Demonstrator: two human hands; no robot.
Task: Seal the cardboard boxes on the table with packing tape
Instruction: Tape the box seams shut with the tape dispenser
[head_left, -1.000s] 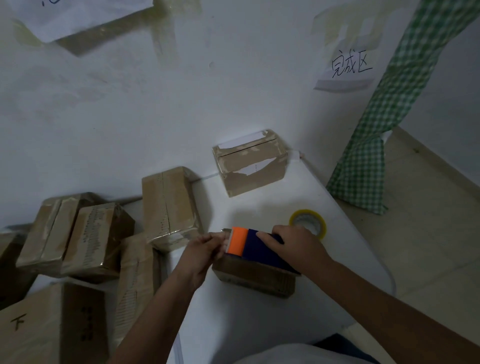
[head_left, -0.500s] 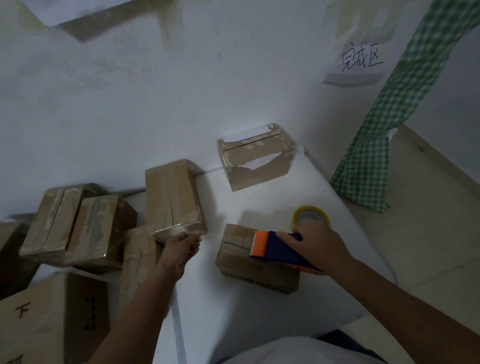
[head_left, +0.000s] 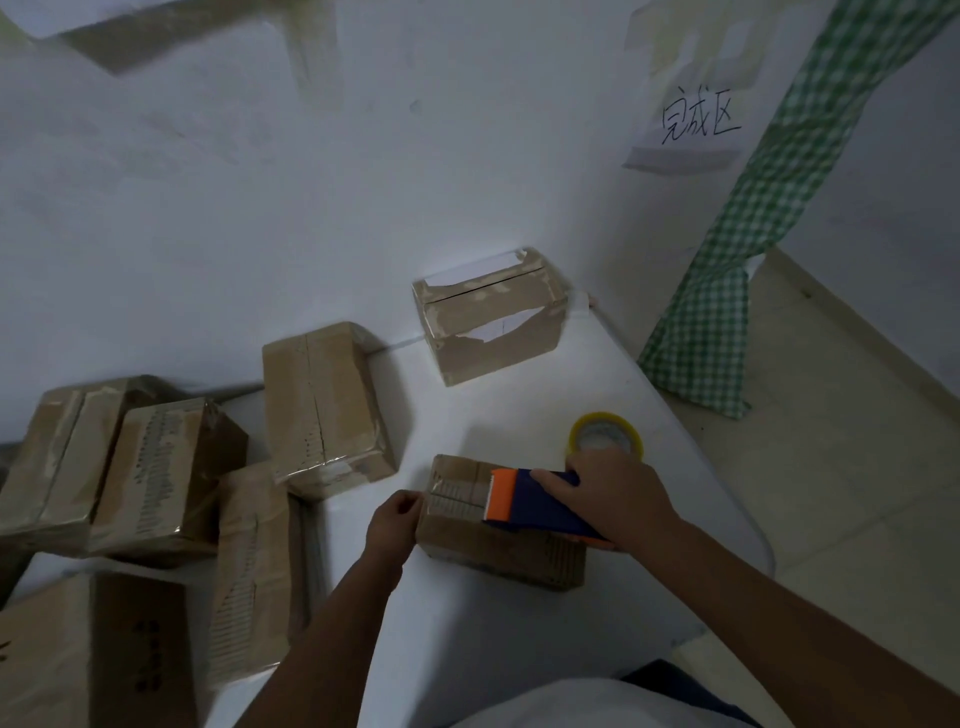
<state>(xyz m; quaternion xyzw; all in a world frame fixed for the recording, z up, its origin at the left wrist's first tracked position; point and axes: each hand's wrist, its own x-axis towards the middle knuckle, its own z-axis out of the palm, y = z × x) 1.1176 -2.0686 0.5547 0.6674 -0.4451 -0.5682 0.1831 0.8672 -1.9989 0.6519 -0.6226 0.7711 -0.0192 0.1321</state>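
Cardboard box (head_left: 498, 545) under dispenser (head_left: 535, 506), seemingly touching.

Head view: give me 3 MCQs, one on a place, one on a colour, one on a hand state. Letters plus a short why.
1. Where does the yellow tape roll lie?
A. on the white table, beyond the right hand
B. on top of the torn box by the wall
C. on the floor

2. What colour is the front end of the tape dispenser?
A. green
B. orange
C. white

3. What is the right hand doing?
A. hanging idle
B. lying flat on the table
C. gripping the tape dispenser on the small cardboard box

Answers:
1. A, the roll sits on the tabletop just past the right hand's knuckles.
2. B, the cutter end is orange and the body dark blue.
3. C, its fingers wrap the dispenser's blue body, while the left hand touches the box's left end.
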